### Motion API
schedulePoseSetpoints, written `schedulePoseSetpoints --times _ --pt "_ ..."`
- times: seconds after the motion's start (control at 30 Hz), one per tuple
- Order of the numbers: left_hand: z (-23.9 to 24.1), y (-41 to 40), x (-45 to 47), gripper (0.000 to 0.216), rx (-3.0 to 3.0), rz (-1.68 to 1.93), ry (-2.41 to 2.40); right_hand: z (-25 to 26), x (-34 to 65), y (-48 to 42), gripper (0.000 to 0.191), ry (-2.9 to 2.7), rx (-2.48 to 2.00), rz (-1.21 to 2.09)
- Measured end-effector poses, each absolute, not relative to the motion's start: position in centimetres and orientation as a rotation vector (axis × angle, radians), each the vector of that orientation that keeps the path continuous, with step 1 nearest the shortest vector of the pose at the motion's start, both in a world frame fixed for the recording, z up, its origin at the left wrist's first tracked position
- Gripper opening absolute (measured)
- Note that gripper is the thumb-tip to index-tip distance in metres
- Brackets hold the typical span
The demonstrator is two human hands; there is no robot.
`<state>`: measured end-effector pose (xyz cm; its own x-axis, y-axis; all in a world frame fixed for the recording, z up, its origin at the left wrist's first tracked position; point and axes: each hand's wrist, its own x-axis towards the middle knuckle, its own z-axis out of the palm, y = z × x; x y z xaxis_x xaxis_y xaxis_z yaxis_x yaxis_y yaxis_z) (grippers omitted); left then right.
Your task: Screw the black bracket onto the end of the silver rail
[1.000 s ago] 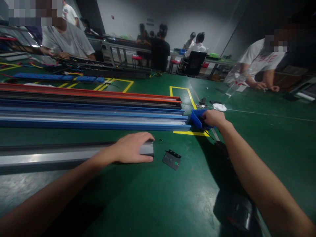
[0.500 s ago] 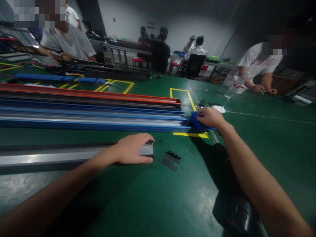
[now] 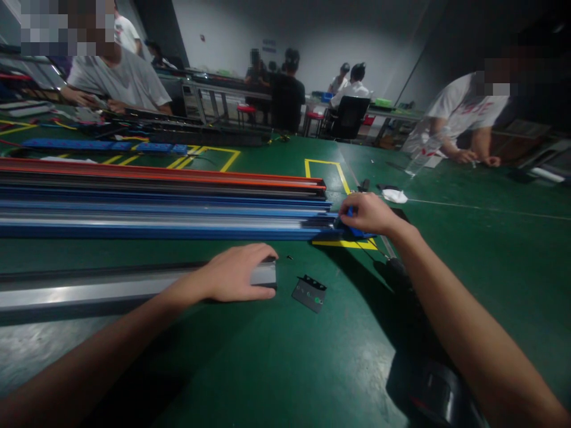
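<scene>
Rail [image 3: 134, 286], silver-grey, clasped across by left hand [image 3: 236, 273], likely for steadying; right hand [image 3: 371, 213] curled at blue bin [image 3: 360, 233], cannot tell whether holding anything.

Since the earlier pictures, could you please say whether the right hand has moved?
Yes; judged against the yellow tape, the right hand has shifted left, toward the blue rails.

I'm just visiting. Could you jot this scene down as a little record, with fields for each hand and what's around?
Left hand: laid over the silver bar near its end
Right hand: at the blue bin; whether it holds anything is unclear
Near left hand: dark plate with holes; tiny dark piece, perhaps a screw
Beyond the bar: blue rails, orange rail
Surface: green table
Far right: clear bottle, person in white
</scene>
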<state>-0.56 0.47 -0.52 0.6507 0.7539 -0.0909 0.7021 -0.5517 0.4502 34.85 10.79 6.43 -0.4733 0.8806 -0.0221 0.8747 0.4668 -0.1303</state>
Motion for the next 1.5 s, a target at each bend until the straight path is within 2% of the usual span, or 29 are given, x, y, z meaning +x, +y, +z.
schedulePoseSetpoints --times 0.13,0.3,0.47,0.57,0.77,0.93,1.1,1.27,1.5 --pt "-0.7 0.3 -0.5 0.067 2.423 0.178 1.132 7.0 32.7 9.0 0.016 -2.834 -1.353 0.726" --pt "-0.8 0.2 -0.4 0.067 2.419 0.180 1.150 5.3 31.4 8.4 0.016 -2.882 -1.235 1.168" --pt "-0.7 0.3 -0.4 0.067 2.421 0.165 1.138 3.7 32.4 9.2 0.030 -2.819 -1.281 1.538" --pt "-0.7 0.4 -0.4 0.068 2.421 0.168 1.134 3.3 32.7 9.6 0.036 -2.770 -1.301 1.541" --pt "-0.9 0.5 -0.2 0.067 2.424 0.181 1.139 2.4 30.8 9.2 0.036 -2.774 -1.300 1.310" --pt "-1.0 0.6 0.0 0.068 2.428 0.177 1.150 1.9 28.8 7.4 0.040 -2.945 -1.226 1.501" --pt "-1.1 0.7 0.1 0.068 2.429 0.181 1.153 1.7 28.9 7.2 0.020 -2.965 -1.233 1.583" --pt "-1.2 0.7 0.2 0.070 2.426 0.185 1.157 1.5 30.7 8.6 0.011 -2.903 -1.296 1.637" --pt "-1.2 0.8 0.1 0.070 2.418 0.186 1.139 1.6 32.2 10.2 0.023 -2.755 -1.185 1.894"
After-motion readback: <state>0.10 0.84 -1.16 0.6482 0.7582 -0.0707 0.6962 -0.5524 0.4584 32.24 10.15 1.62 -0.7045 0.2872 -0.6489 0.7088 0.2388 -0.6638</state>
